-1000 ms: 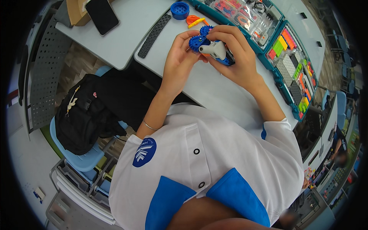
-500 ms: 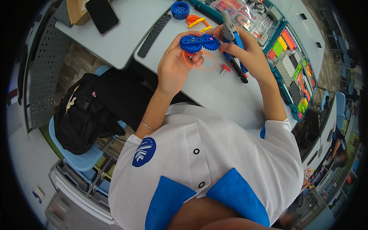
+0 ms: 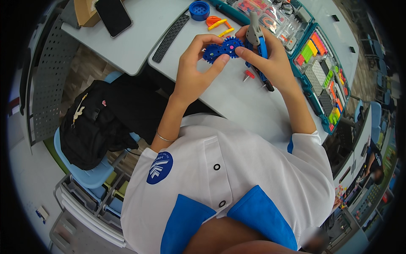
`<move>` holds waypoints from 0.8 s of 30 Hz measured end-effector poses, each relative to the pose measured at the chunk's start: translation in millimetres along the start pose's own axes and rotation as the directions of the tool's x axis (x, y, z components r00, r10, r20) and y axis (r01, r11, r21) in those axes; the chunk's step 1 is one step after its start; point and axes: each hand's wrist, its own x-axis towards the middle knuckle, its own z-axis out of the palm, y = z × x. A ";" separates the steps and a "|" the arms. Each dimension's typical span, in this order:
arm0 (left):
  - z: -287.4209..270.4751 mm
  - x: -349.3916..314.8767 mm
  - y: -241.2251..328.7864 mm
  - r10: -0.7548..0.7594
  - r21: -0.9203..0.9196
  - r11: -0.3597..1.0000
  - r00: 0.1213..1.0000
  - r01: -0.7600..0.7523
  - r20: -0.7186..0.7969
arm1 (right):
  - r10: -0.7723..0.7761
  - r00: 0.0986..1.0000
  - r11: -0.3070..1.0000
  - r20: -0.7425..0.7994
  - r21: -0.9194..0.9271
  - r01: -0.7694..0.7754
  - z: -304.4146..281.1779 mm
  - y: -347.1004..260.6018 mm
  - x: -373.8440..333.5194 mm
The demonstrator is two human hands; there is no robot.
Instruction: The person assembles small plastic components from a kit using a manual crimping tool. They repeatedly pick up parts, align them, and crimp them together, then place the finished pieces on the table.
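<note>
Leftmost, a black phone (image 3: 113,17) is laid on a grey table. Next, a black strip with small bumps (image 3: 170,38) is seen near the edge of another table (image 3: 249,106). A bit to the right of the strip, the left hand (image 3: 192,67) is held palm up and tipped inward. Its thumb and fingers are brought close around the pair of blue gears (image 3: 220,49), so only a narrow gap is left, and that gap is filled by the gears. Past the fingers, a blue wheel (image 3: 199,10) and some orange and yellow pieces (image 3: 215,22) are left on the table.

The pair of blue gears is held up between the two hands. Its long line is run from left to right, with the right end tipped a little away from the body. The left gear is partly hidden by the left thumb, which is pressed near the middle. The right gear, marked by a pink dot, is met by the right thumb tip, so both hands are about as near.

Below, a red-topped pin (image 3: 249,75) is seen. The right hand (image 3: 272,63) is curled around a grey and blue tool (image 3: 262,46), which is stood almost in line with the forearm. Whether the tool is joined to the gears cannot be told. Farthest right, a teal case (image 3: 306,82) is filled with bright parts.
</note>
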 end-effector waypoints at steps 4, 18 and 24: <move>8.4 -3.4 -3.8 0.036 0.133 0.991 0.999 -0.031 -0.030 | -0.073 0.997 0.997 0.004 -0.017 0.073 7.2 7.3 -1.6; 6.5 -4.5 8.5 -0.177 -0.084 0.979 0.978 0.186 0.106 | -0.267 0.963 0.952 0.043 -0.146 0.270 16.6 14.5 -3.3; 7.6 -3.2 1.8 -0.187 -0.147 0.970 0.980 0.194 0.062 | -0.131 0.991 0.989 0.038 -0.072 0.133 13.7 17.0 -1.4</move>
